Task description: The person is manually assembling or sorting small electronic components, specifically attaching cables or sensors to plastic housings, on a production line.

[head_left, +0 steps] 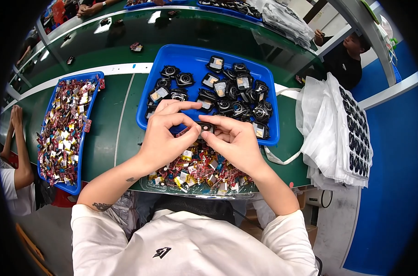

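Observation:
My left hand (165,131) and my right hand (239,145) meet at the front edge of the blue tray. Between their fingertips they pinch a small black watch case (207,124), mostly covered by the fingers. The left thumb and index finger close on one side of it, and the right thumb and index finger on the other. Just beyond, the blue tray (147,92) holds several black watch cases (185,79), some with pale rectangular parts showing. Below my hands lies a clear plastic tray (149,187) heaped with small battery-and-circuit parts (209,168) in red, yellow and silver.
At left, another blue tray (81,152) is piled with similar parts. To the right stand white plastic bags and sheets (322,124) with rows of black pieces. A green conveyor belt (126,50) with scattered parts runs behind. Other people are at the left, the far side and the upper right.

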`<state>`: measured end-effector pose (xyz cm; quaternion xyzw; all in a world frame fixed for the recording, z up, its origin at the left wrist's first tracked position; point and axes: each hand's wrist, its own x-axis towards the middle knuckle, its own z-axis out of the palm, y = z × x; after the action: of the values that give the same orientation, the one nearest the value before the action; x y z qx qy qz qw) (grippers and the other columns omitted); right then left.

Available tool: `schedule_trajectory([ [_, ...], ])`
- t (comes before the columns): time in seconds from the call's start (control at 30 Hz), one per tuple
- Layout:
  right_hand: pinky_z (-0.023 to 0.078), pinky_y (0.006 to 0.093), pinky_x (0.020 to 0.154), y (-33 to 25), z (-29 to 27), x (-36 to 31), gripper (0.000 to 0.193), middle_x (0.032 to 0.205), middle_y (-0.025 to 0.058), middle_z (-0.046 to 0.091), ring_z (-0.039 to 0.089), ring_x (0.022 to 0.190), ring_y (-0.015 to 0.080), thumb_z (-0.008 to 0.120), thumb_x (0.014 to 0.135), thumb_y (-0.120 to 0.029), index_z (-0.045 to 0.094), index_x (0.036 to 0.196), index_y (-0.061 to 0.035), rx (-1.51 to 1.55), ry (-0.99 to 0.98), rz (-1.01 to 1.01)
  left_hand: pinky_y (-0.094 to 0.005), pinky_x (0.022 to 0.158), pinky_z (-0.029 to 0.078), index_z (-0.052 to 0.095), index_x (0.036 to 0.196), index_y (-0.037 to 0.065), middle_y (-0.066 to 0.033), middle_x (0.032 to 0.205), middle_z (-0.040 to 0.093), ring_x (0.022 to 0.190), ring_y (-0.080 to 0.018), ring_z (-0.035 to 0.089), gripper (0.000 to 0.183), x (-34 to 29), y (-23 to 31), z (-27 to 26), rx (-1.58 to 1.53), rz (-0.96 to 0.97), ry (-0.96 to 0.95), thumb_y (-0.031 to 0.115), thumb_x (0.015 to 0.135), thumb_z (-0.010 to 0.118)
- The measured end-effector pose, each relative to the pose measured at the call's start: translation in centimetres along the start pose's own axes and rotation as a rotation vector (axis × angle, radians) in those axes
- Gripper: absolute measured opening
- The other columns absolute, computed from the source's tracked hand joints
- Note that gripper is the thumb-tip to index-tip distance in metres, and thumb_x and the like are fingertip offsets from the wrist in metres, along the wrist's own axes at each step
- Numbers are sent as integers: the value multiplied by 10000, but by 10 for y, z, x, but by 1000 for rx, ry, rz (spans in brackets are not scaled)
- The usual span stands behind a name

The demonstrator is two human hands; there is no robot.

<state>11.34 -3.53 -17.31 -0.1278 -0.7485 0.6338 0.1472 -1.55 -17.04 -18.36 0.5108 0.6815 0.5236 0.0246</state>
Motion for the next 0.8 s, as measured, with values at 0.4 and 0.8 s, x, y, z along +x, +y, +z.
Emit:
schedule_trajectory([
  [0.4, 523, 226, 575, 3, 3, 1, 242, 840, 134, 695, 653, 686, 97, 614, 857, -40, 645, 1089, 20, -36, 42, -88, -373, 882, 428, 697, 737, 44, -99, 1056, 675, 987, -250, 562, 58, 0, 0, 2, -11, -38, 31, 89, 699, 702],
  [0.8, 507, 188, 677, 1, -6, 0, 187, 913, 57, 659, 619, 795, 64, 656, 816, -4, 653, 1001, 21, 194, 189, -122, -233, 716, 476, 668, 848, -44, -99, 922, 616, 845, -123, 586, 68, -5, 13, 1, -292, -200, -61, 9, 805, 673],
])
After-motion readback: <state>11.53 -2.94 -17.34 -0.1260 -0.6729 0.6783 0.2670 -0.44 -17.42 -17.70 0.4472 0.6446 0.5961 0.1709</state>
